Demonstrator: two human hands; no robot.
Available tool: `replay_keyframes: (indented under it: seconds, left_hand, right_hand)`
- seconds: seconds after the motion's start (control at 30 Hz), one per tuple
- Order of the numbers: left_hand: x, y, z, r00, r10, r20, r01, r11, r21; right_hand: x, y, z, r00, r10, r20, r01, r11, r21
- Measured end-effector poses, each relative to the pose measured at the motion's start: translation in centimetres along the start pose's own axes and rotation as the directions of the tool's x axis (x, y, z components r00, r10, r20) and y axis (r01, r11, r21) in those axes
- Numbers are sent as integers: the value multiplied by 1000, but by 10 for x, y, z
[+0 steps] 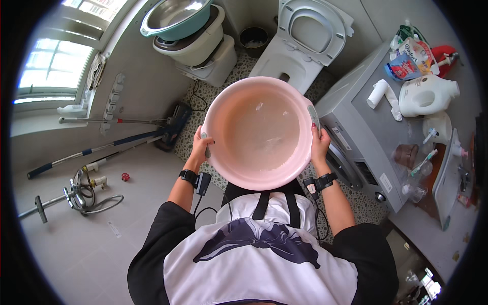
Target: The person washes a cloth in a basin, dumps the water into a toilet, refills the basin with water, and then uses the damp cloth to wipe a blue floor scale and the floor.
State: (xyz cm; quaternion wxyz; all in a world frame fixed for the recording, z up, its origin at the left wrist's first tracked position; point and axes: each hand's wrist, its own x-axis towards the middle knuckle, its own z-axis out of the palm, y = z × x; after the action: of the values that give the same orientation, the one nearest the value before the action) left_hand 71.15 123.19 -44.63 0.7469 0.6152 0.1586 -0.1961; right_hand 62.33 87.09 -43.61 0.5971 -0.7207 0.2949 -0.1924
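A round pink plastic basin [223, 173] with cloudy water in it is held up in front of my body. My left hand [201, 145] grips its left rim at a grey handle patch, the thumb over the edge. On the opposite side my right hand [319, 143] is closed round the right rim by the other grey handle [314, 118]. The fingers under the rim are mostly hidden. Beyond the basin stands a white toilet [290, 56] with its lid and seat raised. Both wrists carry black straps with small devices and cables.
To the right is a grey washing machine [351, 109] with a white jug [424, 95], a paper roll [377, 94] and detergent pouches on top. A teal basin [178, 33] rests on a foot-bath tub at the back left. Mops [101, 147] lean along the left wall; a dark bin [254, 40] stands beside the toilet.
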Motion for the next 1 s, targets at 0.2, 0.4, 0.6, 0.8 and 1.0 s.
replay_keyframes:
  seconds: [0.2,0.4,0.6,0.8,1.0]
  left_hand:
    - [92,-8,8,992,-107,67,98,988,117]
    - [160,-17,8,969,-211,126,187,966,179]
    - [193,-24,7,963,-257,84,238,952,190]
    - [209,-23,4,952,-306,10,299,936,186]
    - [212,-13,11,940,-330,-80,340,918,203]
  right_hand:
    - [31,54,29,985,83,-151,-98,991,-91]
    - [45,99,51,947,206,-247,-243,962,-128]
    - [65,133,79,909,323,-263,-350,934,-64]
    - [92,161,102,898,391,-200,-407,912,-44]
    - [113,178,111,881,454,-131,-466,882,-75]
